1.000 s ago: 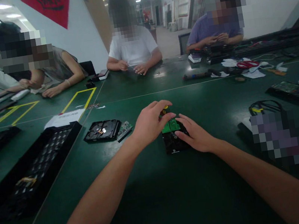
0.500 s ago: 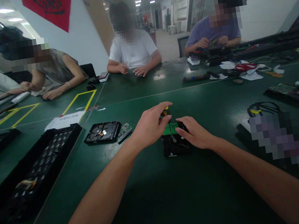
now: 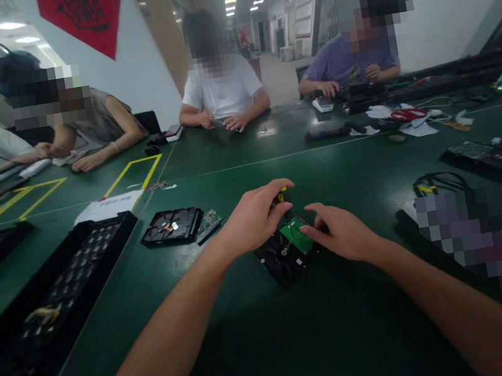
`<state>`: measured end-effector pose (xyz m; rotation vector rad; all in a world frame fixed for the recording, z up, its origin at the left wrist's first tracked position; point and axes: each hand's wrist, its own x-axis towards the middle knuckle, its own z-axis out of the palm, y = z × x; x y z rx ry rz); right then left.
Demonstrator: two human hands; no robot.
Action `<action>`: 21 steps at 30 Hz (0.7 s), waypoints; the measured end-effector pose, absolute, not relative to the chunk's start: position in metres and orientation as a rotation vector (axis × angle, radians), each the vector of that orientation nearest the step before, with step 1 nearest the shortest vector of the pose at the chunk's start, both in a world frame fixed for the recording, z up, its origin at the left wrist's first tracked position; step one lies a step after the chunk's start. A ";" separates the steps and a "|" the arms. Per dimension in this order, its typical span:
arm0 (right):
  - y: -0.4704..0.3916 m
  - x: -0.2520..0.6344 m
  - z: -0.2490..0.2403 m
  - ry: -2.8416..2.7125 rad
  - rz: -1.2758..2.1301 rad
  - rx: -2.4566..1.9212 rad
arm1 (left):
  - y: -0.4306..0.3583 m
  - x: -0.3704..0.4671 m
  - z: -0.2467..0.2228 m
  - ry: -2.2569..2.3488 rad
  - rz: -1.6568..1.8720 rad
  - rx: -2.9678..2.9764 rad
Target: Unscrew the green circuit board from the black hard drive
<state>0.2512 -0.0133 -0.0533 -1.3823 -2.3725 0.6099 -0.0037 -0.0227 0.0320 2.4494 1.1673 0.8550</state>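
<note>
Okay, left hand [image 3: 258, 217] first: I'm grasping a short, stubby black-and-yellow tool [image 3: 283, 196], thumb on the near side, index finger curled over the top. It stands roughly upright above the far end of a black, rectangular hard drive [image 3: 276, 261] — can't tell if its tip touches. That drive lies in front of me, between my two hands, on a dark green table [image 3: 236, 336]; it's turned askew, one corner pointing my way, with a green circuit board [image 3: 297, 236] face up on it.

My right hand [image 3: 346, 231] is loosely released, fingers curved, thumb and index spread apart. The thumb sits over the right edge of the board; contact or not, can't tell.

Left of my left hand: a black, opened hard drive [image 3: 168, 228] with a small grey-green circuit board [image 3: 209, 225] just beside it. Farther left, a long, black, deep-walled tray [image 3: 110, 259] with rows of small shiny pieces inside, and a white paper sheet [image 3: 111, 206] by its far end.

Right side: a coiled black cable with a yellow band [image 3: 441, 182], near a pixelated item [image 3: 472, 235]; beyond, a flat black device with an exposed board [image 3: 484, 157].

Across the table — a person in a white T-shirt [image 3: 223, 90] and a person in a purple shirt [image 3: 350, 64], both hands-on with small items.
</note>
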 end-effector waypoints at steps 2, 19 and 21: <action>-0.009 0.256 -0.054 -2.360 0.772 -1.191 | -0.024 -0.004 0.034 1.145 0.849 2.472; 0.000 0.251 -0.062 -2.537 0.876 -0.970 | -0.026 -0.001 0.038 1.075 0.819 2.476; -0.007 0.249 -0.063 -2.519 0.807 -1.084 | -0.026 0.000 0.035 1.087 0.831 2.474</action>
